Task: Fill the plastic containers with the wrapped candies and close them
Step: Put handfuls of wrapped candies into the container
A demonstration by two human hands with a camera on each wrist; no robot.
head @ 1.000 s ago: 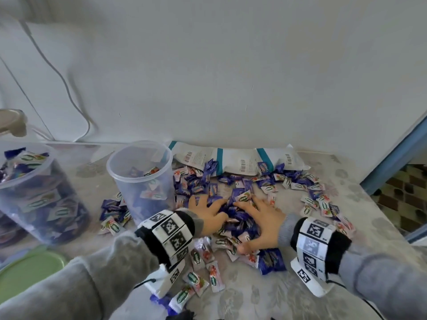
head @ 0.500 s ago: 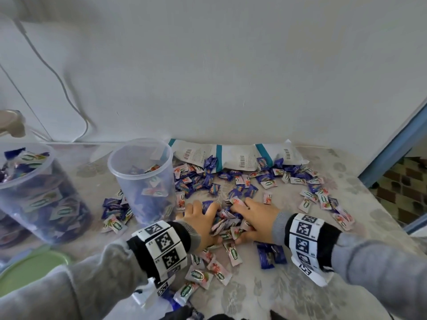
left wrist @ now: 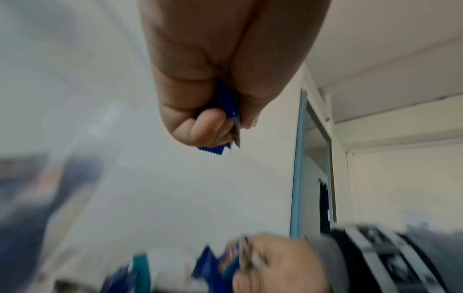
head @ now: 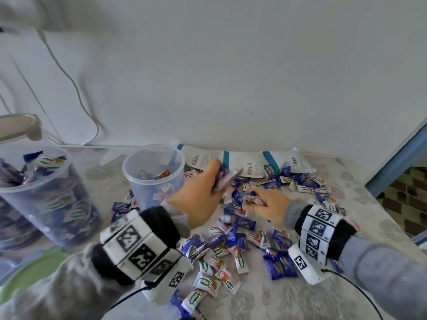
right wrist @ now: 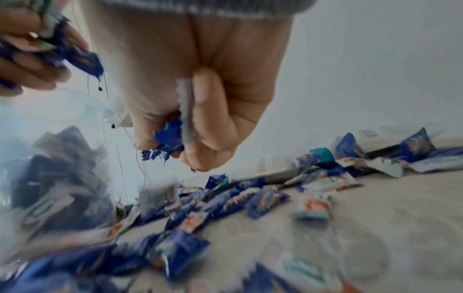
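Blue and white wrapped candies (head: 233, 245) lie scattered over the patterned table (head: 288, 301). My left hand (head: 208, 185) is raised above the pile, just right of the small clear container (head: 154, 174), and grips a bunch of candies (left wrist: 226, 123). My right hand (head: 263, 204) stays low on the pile, fingers curled round more candies (right wrist: 172, 138). The small container is open and holds a few candies. A larger clear container (head: 39, 192) at the left is nearly full and open.
Empty white candy bags (head: 249, 165) lie against the wall behind the pile. A green lid (head: 34, 271) rests at the front left. A beige lidded object (head: 18, 125) stands at the far left. The table's right edge (head: 392, 225) drops to a tiled floor.
Both hands were flat on the pile, raking candies together. Now my left hand has lifted with a handful and swung toward the small container, while my right hand has closed on candies.
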